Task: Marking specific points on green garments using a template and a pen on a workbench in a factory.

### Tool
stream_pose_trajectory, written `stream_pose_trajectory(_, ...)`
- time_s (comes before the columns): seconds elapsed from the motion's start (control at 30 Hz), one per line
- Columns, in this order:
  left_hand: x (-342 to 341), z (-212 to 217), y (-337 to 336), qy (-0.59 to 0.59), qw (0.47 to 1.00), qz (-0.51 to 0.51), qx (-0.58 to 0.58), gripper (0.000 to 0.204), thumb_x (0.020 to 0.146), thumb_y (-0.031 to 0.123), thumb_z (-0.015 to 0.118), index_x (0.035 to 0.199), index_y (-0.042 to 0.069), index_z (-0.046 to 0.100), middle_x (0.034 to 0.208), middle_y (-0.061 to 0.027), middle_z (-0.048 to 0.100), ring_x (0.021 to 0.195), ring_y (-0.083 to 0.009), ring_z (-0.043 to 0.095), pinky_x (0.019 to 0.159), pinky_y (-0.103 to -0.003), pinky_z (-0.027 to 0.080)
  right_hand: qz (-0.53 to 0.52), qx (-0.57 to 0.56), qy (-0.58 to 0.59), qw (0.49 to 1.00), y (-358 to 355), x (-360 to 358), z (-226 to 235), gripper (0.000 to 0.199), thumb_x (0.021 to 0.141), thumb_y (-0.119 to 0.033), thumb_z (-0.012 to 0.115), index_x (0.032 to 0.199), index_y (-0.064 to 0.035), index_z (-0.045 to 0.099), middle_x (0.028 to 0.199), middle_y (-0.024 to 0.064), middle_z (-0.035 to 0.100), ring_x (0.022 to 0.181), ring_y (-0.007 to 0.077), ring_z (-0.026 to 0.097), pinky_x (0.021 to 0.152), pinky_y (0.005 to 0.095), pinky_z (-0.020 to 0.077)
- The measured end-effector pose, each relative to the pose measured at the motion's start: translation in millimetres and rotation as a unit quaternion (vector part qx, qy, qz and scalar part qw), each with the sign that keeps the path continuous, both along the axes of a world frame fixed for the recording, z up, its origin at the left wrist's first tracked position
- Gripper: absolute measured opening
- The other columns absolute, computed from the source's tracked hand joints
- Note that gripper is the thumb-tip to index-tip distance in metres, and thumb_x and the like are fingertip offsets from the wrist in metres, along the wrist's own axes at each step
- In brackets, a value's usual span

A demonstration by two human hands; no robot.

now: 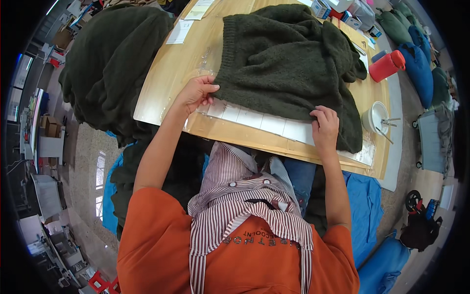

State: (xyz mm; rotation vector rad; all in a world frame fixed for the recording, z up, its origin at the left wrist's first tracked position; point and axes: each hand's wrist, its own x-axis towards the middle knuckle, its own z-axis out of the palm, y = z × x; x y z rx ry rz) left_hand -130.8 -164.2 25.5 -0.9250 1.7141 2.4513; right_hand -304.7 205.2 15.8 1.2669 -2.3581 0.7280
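Two bare hands on one sweater. Sweater: dark green knit, spread flat but wrinkled on the wooden counter, ribbed hem to the left, bulk bunched toward the far right. One part runs down to the near right, close to the counter's near edge.

Left grip: narrow, thumb and index closed on the near left corner of the hem, other fingers curled below. Right grip: fingers bent over the sweater's near edge, right of middle, touching it; can't tell if cloth is pinched. Hands well apart, both along the near edge.

White sheets show beneath the near edge, between the hands, under something clear. More paper far left on the counter.

Right side of counter: red bottle tilted, just beyond a white cup with thin metal tools sticking out. Small boxes at the far right.

Left of counter: big dark green pile. Right, past the counter: blue sack, grey bin. Striped apron over orange shirt on the person.
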Motion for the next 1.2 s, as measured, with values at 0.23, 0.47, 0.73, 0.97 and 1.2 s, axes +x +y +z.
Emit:
stream_pose_trajectory(0.23, 15, -4, 23, -0.019, 0.972, -0.043, -0.230, 0.020, 0.086, 0.004, 0.069, 0.104, 0.002, 0.063, 0.069, 0.0041, 0.055, 0.052, -0.0052, 0.050, 0.047, -0.021, 0.039, 0.006, -0.007, -0.030, 1.000, 37, 11, -4, 0.028, 0.069, 0.010, 0.059, 0.092, -0.0053, 0.067, 0.107, 0.0102, 0.065, 0.106, 0.0326, 0.059, 0.094, 0.0427, 0.0452)
stream_pose_trajectory(0.47, 17, -18, 26, 0.023, 0.972, 0.011, -0.236, 0.024, 0.085, 0.003, 0.069, 0.108, -0.001, 0.062, 0.066, 0.0073, 0.050, 0.055, -0.0029, 0.046, 0.050, -0.020, 0.037, -0.019, -0.066, -0.107, 0.992, 24, 29, 12, 0.037, 0.070, 0.010, 0.058, 0.102, -0.0055, 0.070, 0.113, 0.0120, 0.067, 0.106, 0.0339, 0.061, 0.094, 0.0440, 0.0484)
stream_pose_trajectory(0.73, 17, -32, 48, 0.005, 0.808, 0.056, -0.586, 0.029, 0.087, 0.011, 0.070, 0.115, 0.009, 0.063, 0.071, -0.0070, 0.056, 0.065, -0.0220, 0.057, 0.063, -0.036, 0.047, -0.015, 0.039, -0.013, 0.999, -14, -2, -18, 0.042, 0.079, -0.014, 0.073, 0.120, -0.0083, 0.064, 0.128, 0.0147, 0.059, 0.120, 0.0347, 0.053, 0.099, 0.0455, 0.0426)
stream_pose_trajectory(0.97, 25, -37, 58, 0.063, 0.840, 0.119, -0.526, 0.026, 0.087, 0.004, 0.069, 0.112, 0.005, 0.063, 0.074, 0.0019, 0.046, 0.066, -0.0088, 0.044, 0.060, -0.025, 0.040, -0.042, -0.159, -0.059, 0.985, 63, 10, -7, 0.033, 0.079, -0.002, 0.071, 0.112, -0.0030, 0.063, 0.112, 0.0149, 0.064, 0.103, 0.0328, 0.061, 0.089, 0.0403, 0.0497)
stream_pose_trajectory(1.2, 22, -45, 55, 0.073, 0.860, 0.147, -0.483, 0.024, 0.089, 0.000, 0.066, 0.112, 0.003, 0.064, 0.076, 0.0046, 0.044, 0.066, -0.0052, 0.040, 0.060, -0.021, 0.037, -0.290, -0.512, -0.237, 0.773, 175, -66, 3, 0.040, 0.087, -0.009, 0.076, 0.117, 0.0024, 0.051, 0.084, 0.0001, 0.057, 0.074, 0.0080, 0.052, 0.068, 0.0229, 0.0453)
